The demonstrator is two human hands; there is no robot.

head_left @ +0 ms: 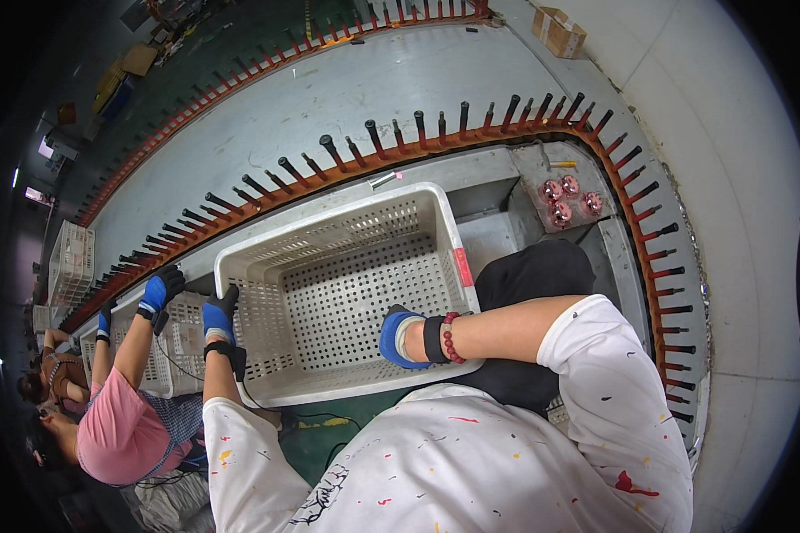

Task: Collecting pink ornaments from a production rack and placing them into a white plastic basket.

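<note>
A white perforated plastic crate (345, 289) sits tilted in front of me, its holed floor showing and a red label on its right rim. My left hand (221, 317), in a blue and dark grey glove, is closed over the crate's left rim. Over the crate's near right part is my right hand (402, 337), in a matching glove, with its back toward me. Most of its fingers are turned under and hidden, so whether it holds anything does not show. Dark bands circle both wrists, and a red bead bracelet (453, 338) is on the right one.
A rusty orange track (471, 140) with upright black-tipped pegs curves around the far and right sides. Several shiny pink round pieces (560, 213) lie on a metal ledge. A small cylinder (384, 180) lies beyond the crate. At left, a co-worker (124, 431) reaches toward the track.
</note>
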